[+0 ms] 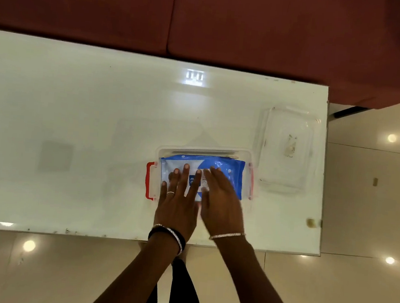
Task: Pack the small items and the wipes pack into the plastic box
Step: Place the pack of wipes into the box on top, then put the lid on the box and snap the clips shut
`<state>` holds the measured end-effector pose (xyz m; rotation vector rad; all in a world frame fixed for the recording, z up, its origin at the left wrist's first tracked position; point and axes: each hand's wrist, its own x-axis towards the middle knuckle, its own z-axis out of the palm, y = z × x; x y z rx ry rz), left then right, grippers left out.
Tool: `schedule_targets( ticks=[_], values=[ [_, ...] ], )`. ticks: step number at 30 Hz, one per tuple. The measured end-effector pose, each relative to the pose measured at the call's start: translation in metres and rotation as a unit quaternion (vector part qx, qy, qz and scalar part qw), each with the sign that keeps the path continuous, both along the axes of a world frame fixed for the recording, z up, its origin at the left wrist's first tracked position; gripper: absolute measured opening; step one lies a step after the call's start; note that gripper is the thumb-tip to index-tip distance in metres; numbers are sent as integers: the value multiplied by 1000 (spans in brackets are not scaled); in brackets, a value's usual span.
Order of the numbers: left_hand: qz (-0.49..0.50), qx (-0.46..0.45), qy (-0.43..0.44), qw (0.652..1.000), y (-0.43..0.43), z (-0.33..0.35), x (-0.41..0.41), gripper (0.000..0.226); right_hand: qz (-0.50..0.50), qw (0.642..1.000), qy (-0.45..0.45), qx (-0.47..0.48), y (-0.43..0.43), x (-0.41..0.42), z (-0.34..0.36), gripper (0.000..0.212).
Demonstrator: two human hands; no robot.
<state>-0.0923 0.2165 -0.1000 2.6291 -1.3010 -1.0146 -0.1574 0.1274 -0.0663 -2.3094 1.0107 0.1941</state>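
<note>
Over plastic box (249, 155), both hands flat — left hand (178, 197), right hand (221, 199) — on wipes pack (228, 170)

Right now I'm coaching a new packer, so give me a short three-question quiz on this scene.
1. True or false: the wipes pack lies inside the box.
2. Where is the clear lid? A) on the box B) on the table to the box's right C) on the floor
3. Fill in: both hands lie flat on the ____.

Key:
1. True; the left hand and right hand press it down.
2. B; it lies apart from the box, near the table edge.
3. Wipes pack.
</note>
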Motion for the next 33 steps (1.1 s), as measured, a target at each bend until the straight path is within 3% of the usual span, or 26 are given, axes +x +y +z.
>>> schedule_targets(
  ticks=[4, 9, 11, 14, 16, 18, 21, 23, 24, 26, 29, 33],
  values=[
    [-17, 46, 22, 999, -7, -14, 10, 71, 33, 991, 129, 33, 3, -19, -30, 70],
    [-32, 50, 26, 998, -13, -16, 15, 76, 33, 988, 138, 67, -13, -16, -31, 70],
    [-30, 47, 21, 998, -13, -10, 14, 75, 3, 991, 98, 92, -23, -17, -21, 60],
    [2, 6, -4, 1000, -21, 4, 10, 57, -144, 986, -76, 23, -49, -31, 1, 24],
    [40, -86, -19, 995, -30, 16, 7, 34, -279, 950, -140, 4, -71, -47, 8, 19],
    [62, -162, -25, 985, -46, 29, 4, 23, -434, 889, -146, 8, -93, -70, 4, 15],
    [80, -225, -13, 971, -87, 43, 6, 14, -661, 735, -123, 87, -118, -107, -20, 14],
    [63, -252, 3, 966, -124, 43, 11, 17, -742, 617, -135, 227, -129, -122, -35, 21],
    [51, -254, 8, 966, -144, 40, 14, 20, -751, 580, -141, 282, -134, -127, -41, 21],
    [22, -228, 29, 973, -183, 29, 22, 29, -752, 560, -127, 325, -140, -131, -53, 31],
    [-16, -163, 98, 982, -237, 12, 28, 48, -747, 575, -107, 315, -145, -130, -63, 46],
    [-85, -94, 113, 986, -288, -8, 33, 60, -747, 580, -128, 299, -147, -132, -74, 35]
  ],
)
